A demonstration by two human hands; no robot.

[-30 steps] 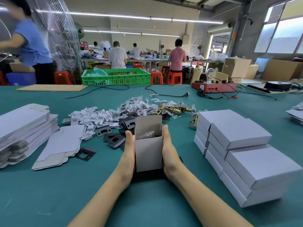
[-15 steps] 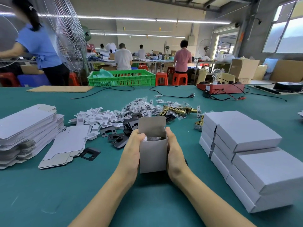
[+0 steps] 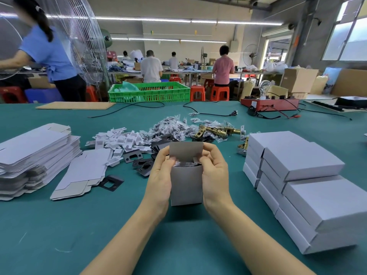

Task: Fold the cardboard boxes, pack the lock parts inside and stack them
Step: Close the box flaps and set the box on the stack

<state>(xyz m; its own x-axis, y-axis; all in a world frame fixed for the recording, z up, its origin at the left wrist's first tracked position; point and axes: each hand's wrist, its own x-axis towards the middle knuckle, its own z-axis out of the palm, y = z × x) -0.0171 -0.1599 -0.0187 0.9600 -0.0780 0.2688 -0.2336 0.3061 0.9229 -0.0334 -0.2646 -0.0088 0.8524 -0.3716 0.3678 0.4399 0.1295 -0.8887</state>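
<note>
Fingers [image 3: 213,155] of the right hand [image 3: 215,175] curled round the right side of a small grey cardboard box [image 3: 186,187], thumb bent in at the open top; fingers of the left hand [image 3: 160,179] curled round the left side, thumb likewise at the rim. Held upright between both palms, low over the green bench [image 3: 178,245]; whether touching it, cannot tell. Top flap [image 3: 186,150] standing up behind the opening, pinched at both edges by the fingertips. Inside the mouth, something dark and a bit of clear plastic, too hidden to name.

Behind the box: black strike plates [image 3: 132,156], white plastic inserts [image 3: 119,138], a heap of small clear bags [image 3: 170,127] and brass latch bolts [image 3: 214,132]. Far left: a tall stack of flat box blanks [image 3: 33,153], with a lower pile of blanks [image 3: 83,173] just beside it. Right: closed white boxes [image 3: 309,185] stacked in stepped rows. Far edge of the bench: a green crate [image 3: 149,92], black cables and a red test unit [image 3: 270,104] with a bulb. Beyond, other workers at tables, red stools.
</note>
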